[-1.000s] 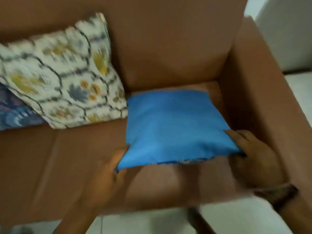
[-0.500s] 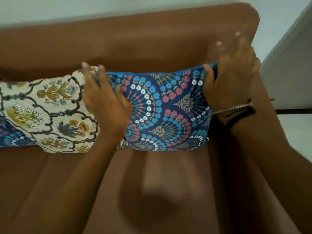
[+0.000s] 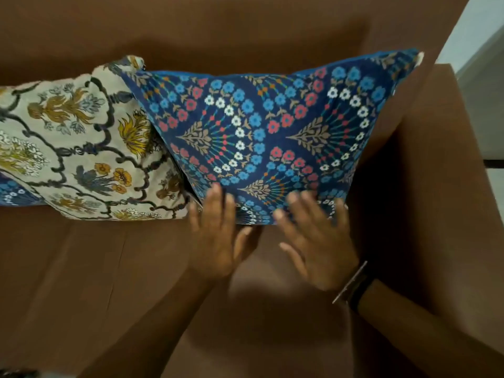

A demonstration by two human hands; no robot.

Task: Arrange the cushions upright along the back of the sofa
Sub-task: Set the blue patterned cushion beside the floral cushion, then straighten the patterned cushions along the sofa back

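My left hand (image 3: 218, 241) and my right hand (image 3: 316, 246) lie flat with fingers (image 3: 215, 205) spread, gripping nothing, their tips on the lower edge of the dark blue floral-print square cushion (image 3: 267, 132). Below my palms the brown sofa seat (image 3: 95, 282) runs bare. The blue cushion stands upright against the brown sofa back (image 3: 218, 31), its right corner at the brown armrest (image 3: 425, 173). Left of my fingers, the cream floral cushion (image 3: 76, 143) leans, touching its side.
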